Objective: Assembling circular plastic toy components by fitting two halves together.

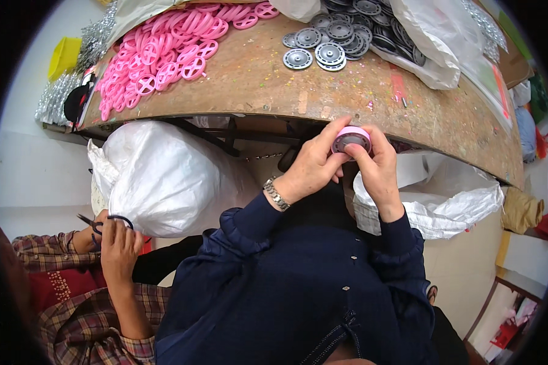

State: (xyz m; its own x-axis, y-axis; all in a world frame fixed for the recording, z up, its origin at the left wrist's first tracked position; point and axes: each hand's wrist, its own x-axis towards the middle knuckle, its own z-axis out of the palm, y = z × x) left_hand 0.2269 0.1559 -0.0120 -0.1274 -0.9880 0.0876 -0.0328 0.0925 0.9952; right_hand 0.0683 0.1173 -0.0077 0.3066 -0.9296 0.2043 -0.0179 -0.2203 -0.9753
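Observation:
Between my two hands, just off the table's near edge, is a small toy wheel point(351, 140) with a pink rim around a grey disc. My left hand point(310, 163), with a metal watch on the wrist, grips the wheel's left side. My right hand point(376, 167) holds the right side, its thumb pressed on the grey face. Pink spoked rings point(164, 52) lie heaped on the far left of the table. Grey hubcap-like discs point(330, 53) are piled at the far middle, some spilling from a white plastic bag point(426, 48).
The worn wooden table point(256, 91) curves across the front. A full white sack point(164, 176) stands at left, and an open white sack point(444, 194) sits below the table at right. At lower left, another person's hand point(119, 246) holds dark-handled scissors point(94, 224). Silver tinsel point(58, 103) hangs at far left.

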